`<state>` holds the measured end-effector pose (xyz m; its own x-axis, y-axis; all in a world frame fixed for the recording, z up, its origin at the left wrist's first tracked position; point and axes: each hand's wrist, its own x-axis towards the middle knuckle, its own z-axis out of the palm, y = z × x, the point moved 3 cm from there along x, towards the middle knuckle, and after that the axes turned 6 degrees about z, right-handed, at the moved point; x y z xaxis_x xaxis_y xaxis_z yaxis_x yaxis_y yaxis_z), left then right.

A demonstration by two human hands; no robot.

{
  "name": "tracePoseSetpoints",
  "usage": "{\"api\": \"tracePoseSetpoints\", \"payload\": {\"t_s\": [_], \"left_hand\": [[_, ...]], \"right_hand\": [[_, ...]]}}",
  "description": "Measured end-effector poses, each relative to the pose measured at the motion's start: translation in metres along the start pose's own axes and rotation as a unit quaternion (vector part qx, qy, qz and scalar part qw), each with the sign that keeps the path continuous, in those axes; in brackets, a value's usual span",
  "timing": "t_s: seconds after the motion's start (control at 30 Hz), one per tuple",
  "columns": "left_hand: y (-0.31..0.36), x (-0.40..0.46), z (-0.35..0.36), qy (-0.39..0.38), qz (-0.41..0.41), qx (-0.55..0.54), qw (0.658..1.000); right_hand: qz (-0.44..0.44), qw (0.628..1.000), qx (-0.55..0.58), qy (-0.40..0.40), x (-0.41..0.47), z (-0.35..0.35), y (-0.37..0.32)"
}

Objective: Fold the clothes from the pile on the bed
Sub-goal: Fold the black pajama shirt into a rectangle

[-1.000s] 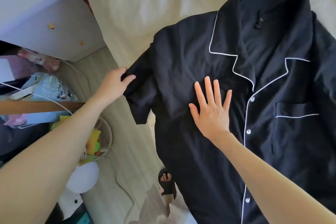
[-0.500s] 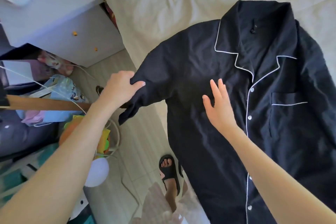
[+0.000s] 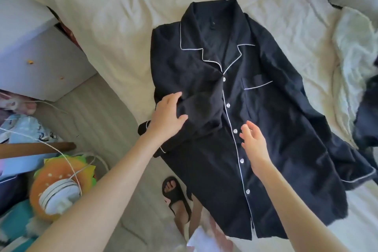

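A black pyjama shirt with white piping and white buttons lies face up on the cream bed sheet, collar away from me. Its left sleeve is folded across the chest. My left hand grips that sleeve near its cuff end, thumb on top of the fabric. My right hand hovers open just above the button line, fingers apart and holding nothing. The shirt's hem hangs over the near edge of the bed.
More clothes lie heaped at the bed's right edge beside rumpled white bedding. A white cabinet stands at the left. Toys, a cable and a burger-shaped cushion clutter the floor. My sandalled foot stands by the bed.
My left hand has carried the sleeve from out over the floor rightwards onto the shirt's chest. My right hand has lifted off the chest and drawn back toward the buttons.
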<state>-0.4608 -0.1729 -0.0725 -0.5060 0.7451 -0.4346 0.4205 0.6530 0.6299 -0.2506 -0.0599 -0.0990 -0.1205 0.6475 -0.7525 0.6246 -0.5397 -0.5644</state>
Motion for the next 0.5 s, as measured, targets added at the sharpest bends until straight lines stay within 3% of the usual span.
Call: {"api": "tracePoseSetpoints", "payload": {"t_s": [0.07,0.17,0.33,0.4,0.5], "left_hand": [[-0.041,-0.017,0.022,-0.039,-0.051,0.084,0.994],[-0.065,-0.032,0.052,-0.043,-0.052,0.130,0.989],[-0.063,-0.031,0.075,0.027,-0.104,0.188,0.976],[-0.052,-0.030,0.071,0.076,-0.070,0.216,0.971],[-0.022,-0.040,0.060,0.120,-0.029,0.122,0.985]], "right_hand": [[-0.027,0.999,-0.031,0.003,-0.004,0.005,0.011],[-0.056,0.994,-0.092,-0.009,-0.012,0.016,0.031],[-0.078,0.978,-0.183,-0.065,-0.026,0.013,0.060],[-0.062,0.975,-0.190,-0.099,-0.028,0.004,0.066],[-0.025,0.981,-0.133,-0.141,-0.030,-0.015,0.063]]}}
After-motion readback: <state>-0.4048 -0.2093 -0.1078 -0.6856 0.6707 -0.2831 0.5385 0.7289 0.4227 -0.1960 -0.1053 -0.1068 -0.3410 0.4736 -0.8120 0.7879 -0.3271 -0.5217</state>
